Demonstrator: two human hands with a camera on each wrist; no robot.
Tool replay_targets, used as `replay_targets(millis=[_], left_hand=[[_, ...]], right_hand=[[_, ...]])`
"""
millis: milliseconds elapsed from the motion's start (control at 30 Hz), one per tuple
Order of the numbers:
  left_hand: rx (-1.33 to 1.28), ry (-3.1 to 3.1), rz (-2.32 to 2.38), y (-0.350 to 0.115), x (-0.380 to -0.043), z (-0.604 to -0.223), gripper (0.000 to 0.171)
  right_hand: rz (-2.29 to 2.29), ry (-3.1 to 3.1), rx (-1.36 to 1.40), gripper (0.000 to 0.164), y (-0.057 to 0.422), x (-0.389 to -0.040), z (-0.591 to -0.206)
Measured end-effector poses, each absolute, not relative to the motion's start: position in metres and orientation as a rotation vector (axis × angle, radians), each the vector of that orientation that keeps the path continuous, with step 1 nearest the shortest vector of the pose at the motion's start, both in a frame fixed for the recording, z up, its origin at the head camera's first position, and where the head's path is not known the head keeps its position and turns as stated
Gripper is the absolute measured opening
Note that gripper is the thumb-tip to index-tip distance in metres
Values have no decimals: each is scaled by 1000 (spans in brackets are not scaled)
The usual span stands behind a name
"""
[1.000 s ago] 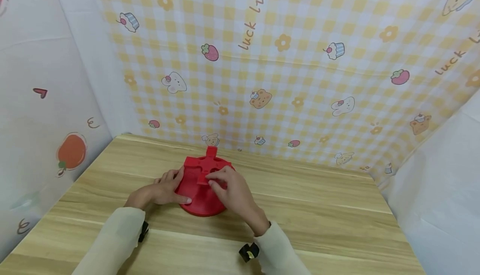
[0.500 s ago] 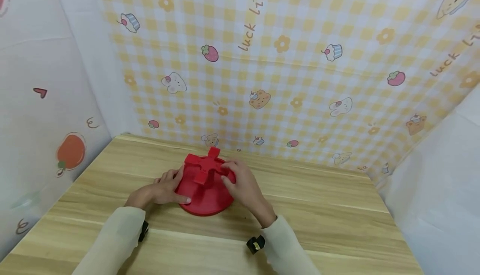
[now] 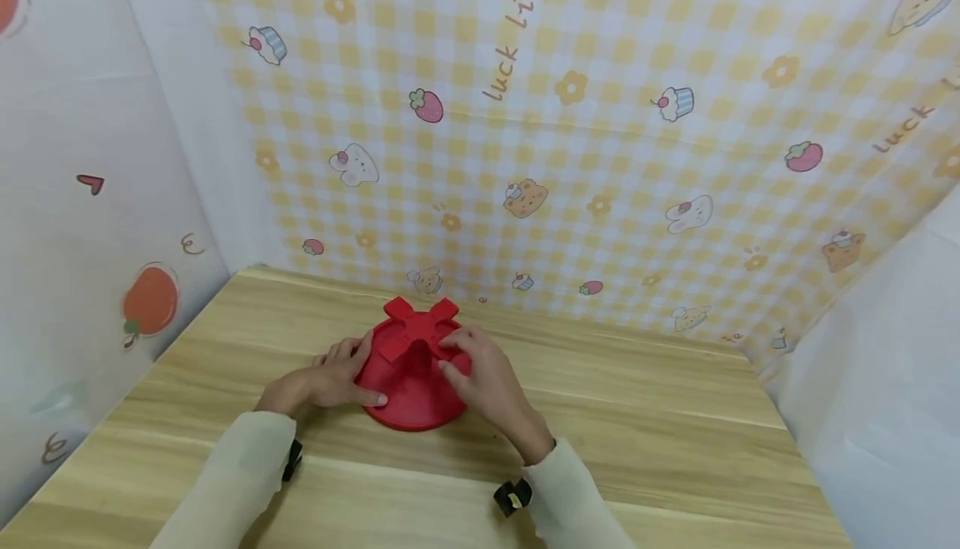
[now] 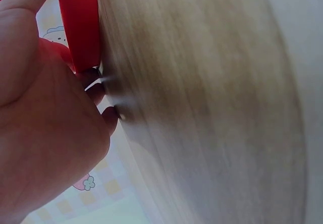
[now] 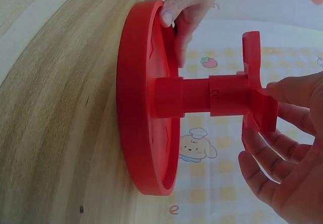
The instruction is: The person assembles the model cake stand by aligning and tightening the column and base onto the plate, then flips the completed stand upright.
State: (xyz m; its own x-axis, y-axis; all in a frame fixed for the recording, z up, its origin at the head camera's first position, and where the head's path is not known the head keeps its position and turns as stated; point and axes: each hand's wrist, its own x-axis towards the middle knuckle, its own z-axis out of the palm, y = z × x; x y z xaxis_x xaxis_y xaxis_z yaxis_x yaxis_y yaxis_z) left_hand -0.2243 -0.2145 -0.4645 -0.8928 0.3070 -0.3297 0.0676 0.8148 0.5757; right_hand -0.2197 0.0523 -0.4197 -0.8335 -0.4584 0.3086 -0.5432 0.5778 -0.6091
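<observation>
A red round base (image 3: 412, 411) with a raised rim lies flat on the table. From its middle rises a stepped red post (image 5: 197, 95), topped by a red four-armed cross knob (image 3: 422, 326). My left hand (image 3: 328, 381) grips the base's left side, thumb over the rim and fingers along the outer edge. At the knob's right side, my right hand (image 3: 487, 384) holds one arm between thumb and fingers. In the right wrist view the post carries small raised marks, and the right thumb (image 5: 295, 90) touches the knob. The left wrist view shows only part of the base's edge (image 4: 81, 27).
The wooden table (image 3: 637, 441) extends to both sides of the base. Behind it hangs a yellow checked cloth (image 3: 570, 166); white cloth walls (image 3: 127, 182) stand left and right. A black wrist camera (image 3: 513, 496) sits by the right cuff.
My right hand has moved from the knob's front arm to its right side. The knob has turned clockwise seen from above. My left hand has stayed on the base.
</observation>
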Motion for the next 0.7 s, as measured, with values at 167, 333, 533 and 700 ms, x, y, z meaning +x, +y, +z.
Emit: replay_targets(millis=[167, 333, 533, 700], left_hand=[[293, 2580, 790, -212, -222, -455, 121], [296, 2588, 772, -213, -222, -454, 120], [302, 2574, 790, -215, -222, -458, 122], [301, 2579, 786, -216, -225, -463, 125]], right_hand=[[1046, -2715, 897, 25, 52, -216, -415], [1026, -2729, 957, 25, 50, -213, -410], [1007, -2739, 965, 25, 44, -209, -410], [1023, -2763, 955, 28, 38, -206, -410]])
